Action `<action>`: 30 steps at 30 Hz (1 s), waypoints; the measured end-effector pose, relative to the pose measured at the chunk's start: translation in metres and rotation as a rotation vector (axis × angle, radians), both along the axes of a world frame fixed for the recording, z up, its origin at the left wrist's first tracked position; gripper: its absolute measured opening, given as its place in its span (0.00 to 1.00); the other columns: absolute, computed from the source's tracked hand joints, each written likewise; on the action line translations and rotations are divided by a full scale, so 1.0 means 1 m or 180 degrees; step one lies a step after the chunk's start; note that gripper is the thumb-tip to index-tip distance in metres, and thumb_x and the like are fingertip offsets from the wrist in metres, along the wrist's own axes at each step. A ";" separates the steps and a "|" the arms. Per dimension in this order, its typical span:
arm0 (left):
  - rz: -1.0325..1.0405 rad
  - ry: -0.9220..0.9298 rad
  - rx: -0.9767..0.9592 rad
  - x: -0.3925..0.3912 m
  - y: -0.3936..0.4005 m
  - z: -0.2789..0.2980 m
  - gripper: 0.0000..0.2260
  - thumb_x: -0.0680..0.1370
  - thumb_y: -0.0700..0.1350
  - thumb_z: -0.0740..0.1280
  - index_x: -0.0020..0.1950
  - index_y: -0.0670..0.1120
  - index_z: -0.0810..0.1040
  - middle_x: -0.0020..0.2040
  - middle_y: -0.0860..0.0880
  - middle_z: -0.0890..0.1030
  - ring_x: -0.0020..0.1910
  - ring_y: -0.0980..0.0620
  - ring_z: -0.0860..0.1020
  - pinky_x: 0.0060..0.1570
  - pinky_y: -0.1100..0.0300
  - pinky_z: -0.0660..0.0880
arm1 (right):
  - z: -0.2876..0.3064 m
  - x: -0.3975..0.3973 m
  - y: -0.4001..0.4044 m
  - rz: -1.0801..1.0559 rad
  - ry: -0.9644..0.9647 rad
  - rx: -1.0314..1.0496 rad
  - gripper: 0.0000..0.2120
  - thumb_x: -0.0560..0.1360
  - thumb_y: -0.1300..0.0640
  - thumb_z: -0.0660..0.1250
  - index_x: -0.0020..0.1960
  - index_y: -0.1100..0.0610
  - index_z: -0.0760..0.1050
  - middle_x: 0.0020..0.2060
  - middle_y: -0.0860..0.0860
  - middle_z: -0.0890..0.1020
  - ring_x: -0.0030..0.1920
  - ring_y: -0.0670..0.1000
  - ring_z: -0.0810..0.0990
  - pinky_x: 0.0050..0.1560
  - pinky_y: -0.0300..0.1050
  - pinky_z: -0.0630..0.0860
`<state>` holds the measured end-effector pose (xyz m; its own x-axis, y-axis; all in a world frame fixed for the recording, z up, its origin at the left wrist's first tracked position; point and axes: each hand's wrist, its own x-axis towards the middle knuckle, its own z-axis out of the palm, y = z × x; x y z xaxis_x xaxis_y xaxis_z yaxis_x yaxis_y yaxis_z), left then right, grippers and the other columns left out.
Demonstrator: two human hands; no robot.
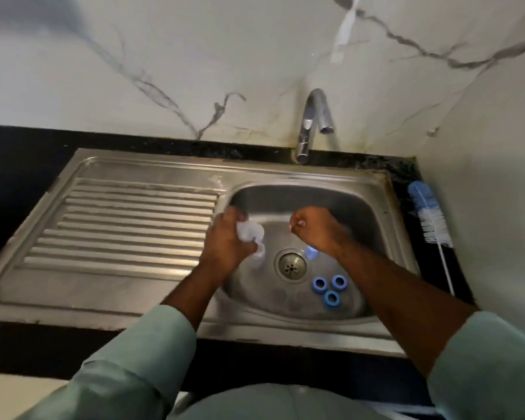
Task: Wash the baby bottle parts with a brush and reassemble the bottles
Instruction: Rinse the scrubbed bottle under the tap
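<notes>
Blue rings (330, 288) in steel sink (361, 195)

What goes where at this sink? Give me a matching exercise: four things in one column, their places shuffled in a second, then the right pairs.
Things:
1. bottle brush
2. blue rings
3. clear bottle parts
4. tap

Places:
A. in the left hand
B. on the basin floor, near the drain
C. at the wall, behind the basin
D. on the dark counter, right of the sink

Pairs: 1-D, 2-B, 3-A, 4-C
</notes>
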<state>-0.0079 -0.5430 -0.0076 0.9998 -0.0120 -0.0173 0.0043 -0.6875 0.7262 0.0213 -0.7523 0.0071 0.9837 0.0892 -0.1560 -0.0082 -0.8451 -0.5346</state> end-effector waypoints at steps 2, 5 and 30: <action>0.0257 -0.0141 -0.0312 0.005 0.042 0.009 0.28 0.64 0.39 0.80 0.62 0.46 0.78 0.56 0.45 0.70 0.57 0.44 0.74 0.56 0.61 0.70 | 0.003 0.010 0.048 0.0179 -0.0001 0.0129 0.06 0.73 0.57 0.69 0.47 0.57 0.82 0.45 0.54 0.83 0.47 0.53 0.80 0.49 0.43 0.74; 0.0452 -0.0311 -0.0258 0.021 0.114 0.019 0.37 0.65 0.39 0.80 0.71 0.49 0.72 0.56 0.48 0.69 0.55 0.50 0.72 0.56 0.64 0.67 | 0.007 0.028 0.123 0.0506 0.0010 0.0431 0.05 0.73 0.60 0.70 0.47 0.60 0.82 0.44 0.55 0.84 0.46 0.52 0.82 0.52 0.43 0.75; 0.1085 -0.0234 -0.0378 0.163 0.344 -0.037 0.49 0.71 0.46 0.77 0.80 0.59 0.45 0.78 0.53 0.60 0.71 0.56 0.65 0.66 0.61 0.62 | -0.040 0.199 0.394 0.1437 0.0519 0.0546 0.12 0.75 0.58 0.69 0.58 0.58 0.79 0.53 0.53 0.82 0.50 0.47 0.78 0.53 0.37 0.72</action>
